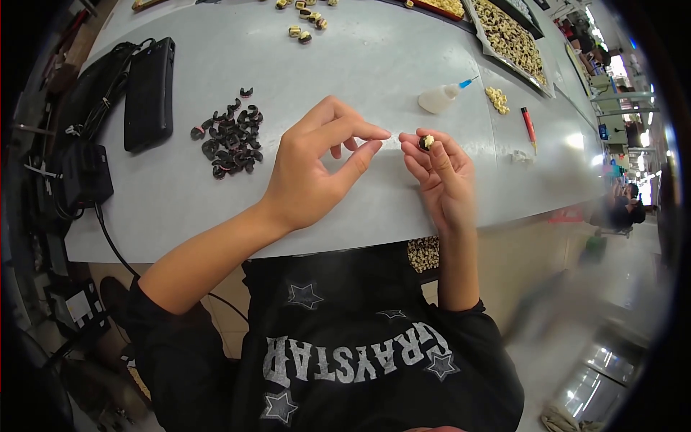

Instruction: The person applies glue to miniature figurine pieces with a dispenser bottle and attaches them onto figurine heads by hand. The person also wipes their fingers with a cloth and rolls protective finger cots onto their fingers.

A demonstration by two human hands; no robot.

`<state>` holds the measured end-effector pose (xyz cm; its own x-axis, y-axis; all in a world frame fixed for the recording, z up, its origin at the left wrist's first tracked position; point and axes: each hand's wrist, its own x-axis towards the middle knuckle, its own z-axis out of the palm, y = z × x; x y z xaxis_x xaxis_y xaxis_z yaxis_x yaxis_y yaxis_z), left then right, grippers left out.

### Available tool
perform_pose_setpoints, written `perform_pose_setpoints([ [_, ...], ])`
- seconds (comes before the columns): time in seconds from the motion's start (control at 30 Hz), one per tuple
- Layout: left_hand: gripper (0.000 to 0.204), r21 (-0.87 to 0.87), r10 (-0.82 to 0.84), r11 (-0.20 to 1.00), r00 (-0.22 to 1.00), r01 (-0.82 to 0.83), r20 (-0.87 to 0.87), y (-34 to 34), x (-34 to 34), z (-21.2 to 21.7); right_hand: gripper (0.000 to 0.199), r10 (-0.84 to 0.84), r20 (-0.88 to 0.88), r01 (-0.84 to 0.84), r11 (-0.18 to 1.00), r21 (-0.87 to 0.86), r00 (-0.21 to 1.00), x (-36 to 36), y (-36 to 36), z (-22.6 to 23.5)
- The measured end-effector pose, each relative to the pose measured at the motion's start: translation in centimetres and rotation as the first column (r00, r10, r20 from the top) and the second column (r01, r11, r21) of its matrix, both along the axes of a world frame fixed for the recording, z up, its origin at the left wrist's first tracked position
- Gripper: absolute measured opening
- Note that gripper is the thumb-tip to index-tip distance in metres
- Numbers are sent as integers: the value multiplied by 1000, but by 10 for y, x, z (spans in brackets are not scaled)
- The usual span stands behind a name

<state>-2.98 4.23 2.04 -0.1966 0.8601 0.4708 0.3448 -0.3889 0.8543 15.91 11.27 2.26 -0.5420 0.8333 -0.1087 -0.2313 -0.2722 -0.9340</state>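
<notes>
My right hand [445,173] pinches a small black piece with a cream-coloured part [427,142] between thumb and fingers, above the table. Just left of it hovers my left hand [313,169], its thumb and index finger stretched toward the piece with a narrow gap between their tips. Nothing shows between those fingers. A loose pile of small black curved parts [234,140] lies to the left of my left hand. Beyond my right hand is a whitish squeeze bottle [437,99] with a blue needle tip, lying tilted on the table.
A black slab-shaped device [150,93] and a cabled black box [88,173] occupy the table's left. Several cream-and-dark pieces [306,25] lie at the far side. At right are a tray of small parts [507,39], a cream pile [497,100] and a red pen-like tool [529,126].
</notes>
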Motion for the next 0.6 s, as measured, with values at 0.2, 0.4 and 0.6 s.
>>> perform_pose_setpoints([
  [0.2,15,-11,-7,1000,1000,7,-5,0,-1,-1,32,-8,11,8,999,34,1000,0,2,-3],
  [0.4,17,-42,-24,999,1000,24,0,0,-1,-1,33,-3,8,3,1000,25,1000,-1,1,-2],
  [0.6,16,-44,-19,999,1000,18,-5,0,-2,-1,34,33,64,-38,997,70,997,0,0,-1],
])
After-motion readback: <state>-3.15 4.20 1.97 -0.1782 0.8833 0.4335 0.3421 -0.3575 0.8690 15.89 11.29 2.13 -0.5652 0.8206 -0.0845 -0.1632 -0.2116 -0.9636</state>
